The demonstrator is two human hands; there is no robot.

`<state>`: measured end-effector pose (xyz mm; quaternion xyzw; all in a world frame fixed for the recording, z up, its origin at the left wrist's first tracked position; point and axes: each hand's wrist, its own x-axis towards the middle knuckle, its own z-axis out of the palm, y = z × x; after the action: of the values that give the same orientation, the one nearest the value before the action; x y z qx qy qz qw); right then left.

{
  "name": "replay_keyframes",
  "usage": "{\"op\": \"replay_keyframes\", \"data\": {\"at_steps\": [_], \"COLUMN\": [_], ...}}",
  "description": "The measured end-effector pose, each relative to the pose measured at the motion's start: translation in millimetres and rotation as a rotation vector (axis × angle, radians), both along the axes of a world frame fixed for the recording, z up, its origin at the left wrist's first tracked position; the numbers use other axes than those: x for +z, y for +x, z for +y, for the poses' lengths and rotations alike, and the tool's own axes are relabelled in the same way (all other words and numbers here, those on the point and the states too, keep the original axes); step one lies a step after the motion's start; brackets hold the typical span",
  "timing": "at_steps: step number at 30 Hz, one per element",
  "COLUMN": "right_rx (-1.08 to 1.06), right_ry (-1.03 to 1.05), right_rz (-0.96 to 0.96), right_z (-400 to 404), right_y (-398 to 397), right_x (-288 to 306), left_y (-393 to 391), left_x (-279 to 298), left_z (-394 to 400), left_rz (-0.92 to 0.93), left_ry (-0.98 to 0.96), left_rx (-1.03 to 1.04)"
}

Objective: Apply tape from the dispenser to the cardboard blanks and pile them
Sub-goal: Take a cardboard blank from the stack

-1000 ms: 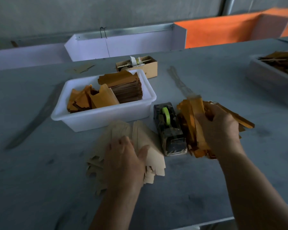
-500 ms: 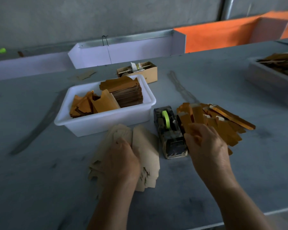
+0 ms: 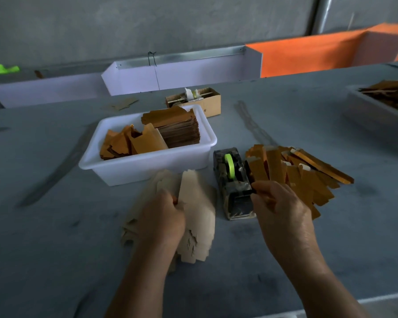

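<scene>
A fanned stack of pale cardboard blanks (image 3: 199,203) lies on the grey table in front of me. My left hand (image 3: 163,216) rests on it, with its fingers curled round the edge of the top blank. To the right stands a dark tape dispenser (image 3: 233,182) with a green roll. My right hand (image 3: 283,210) has thumb and forefinger pinched together at the dispenser's front end, where the tape comes out; the tape itself is too small to see. A loose pile of orange taped blanks (image 3: 308,177) lies right of the dispenser.
A white tub (image 3: 147,166) with orange blanks and a brown stack stands behind the pale stack. A small cardboard box (image 3: 211,104) sits further back, and a second tub (image 3: 377,113) at the far right. The table's front edge (image 3: 377,297) runs just below my right forearm.
My right hand has let go of the orange blanks on the right pile and moved left to the dispenser's front. My left hand has stayed on the pale stack.
</scene>
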<state>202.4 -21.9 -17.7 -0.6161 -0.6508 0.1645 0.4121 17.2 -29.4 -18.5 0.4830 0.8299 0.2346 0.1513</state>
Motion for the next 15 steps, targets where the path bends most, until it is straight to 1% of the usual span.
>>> {"op": "replay_keyframes", "data": {"at_steps": [4,8,10,15], "right_rx": [0.039,0.054,0.069,0.124], "right_ry": [0.015,0.031,0.052,0.064], "right_rz": [-0.004,0.003,-0.009,-0.034], "right_z": [7,14,15,12], "right_y": [-2,-10,-15,-25], "right_x": [3,9,11,16], "left_y": [-6,-13,-16,-17], "left_x": [0,-2,-1,3], "left_z": [-1,-4,-6,-11], "left_rz": [-0.008,-0.110,-0.156,-0.155], "left_ry": [0.010,0.076,0.118,0.193], "left_rx": [-0.040,-0.054,-0.030,0.048]}}
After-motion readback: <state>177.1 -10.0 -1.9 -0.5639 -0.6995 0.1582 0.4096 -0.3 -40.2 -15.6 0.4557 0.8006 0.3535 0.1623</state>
